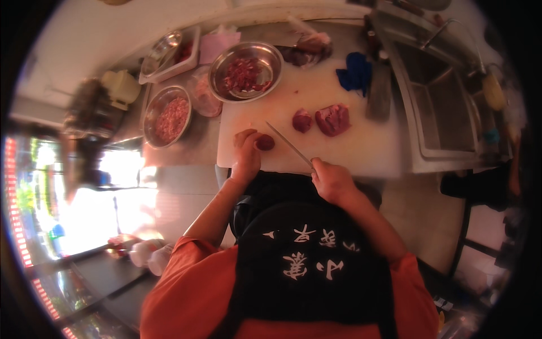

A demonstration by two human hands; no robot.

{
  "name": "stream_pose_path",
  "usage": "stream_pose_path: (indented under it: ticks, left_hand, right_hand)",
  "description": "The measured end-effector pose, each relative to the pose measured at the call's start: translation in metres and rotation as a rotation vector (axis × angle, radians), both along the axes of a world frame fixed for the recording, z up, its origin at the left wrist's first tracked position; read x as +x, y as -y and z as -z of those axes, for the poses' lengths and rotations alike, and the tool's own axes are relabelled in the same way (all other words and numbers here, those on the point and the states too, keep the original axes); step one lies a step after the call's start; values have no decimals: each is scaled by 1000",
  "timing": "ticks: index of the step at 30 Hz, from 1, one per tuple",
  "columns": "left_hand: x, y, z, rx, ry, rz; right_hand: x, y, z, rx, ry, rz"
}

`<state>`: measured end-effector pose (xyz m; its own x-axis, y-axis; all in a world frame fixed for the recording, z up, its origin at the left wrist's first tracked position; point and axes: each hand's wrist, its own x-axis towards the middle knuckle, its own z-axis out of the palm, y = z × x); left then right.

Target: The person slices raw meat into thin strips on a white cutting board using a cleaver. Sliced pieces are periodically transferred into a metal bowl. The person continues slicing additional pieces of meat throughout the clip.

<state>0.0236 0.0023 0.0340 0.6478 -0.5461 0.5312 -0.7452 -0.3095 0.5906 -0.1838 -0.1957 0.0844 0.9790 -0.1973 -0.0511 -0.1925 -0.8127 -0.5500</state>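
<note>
My left hand [247, 148] rests on the white cutting board [364, 150], its fingers against a small dark red piece of meat [265, 143]. In my right hand [332, 180] is the handle of a knife [290, 145], whose thin blade slants up and left over the board, its tip a little above and right of that piece. Farther right on the board lie a small chunk of red meat [302, 120] and a larger cut chunk [333, 120]. A steel bowl [214, 91] with cut red meat stands at the board's upper left.
A second steel bowl [147, 123] holds pale minced meat, beside a plastic bag of meat [206, 95]. Blue cloth [355, 73] and a cleaver-like blade [379, 95] lie at the board's right. Beyond are a steel sink [444, 106], a white tray [169, 73] and bagged meat [311, 46].
</note>
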Motion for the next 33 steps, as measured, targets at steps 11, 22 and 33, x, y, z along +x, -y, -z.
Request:
stream_pose_path:
  ticks: [11,22,33]
  left_hand:
    - [-19,8,11,-31,-141,2]
    - [-24,11,1,30,2,-41]
    - [-22,15,23,68,49,-70]
  right_hand:
    - [23,-6,-17,-19,55,-94]
    - [32,-21,-15,-171,4,-163]
    - [31,-21,-10,-135,-101,-157]
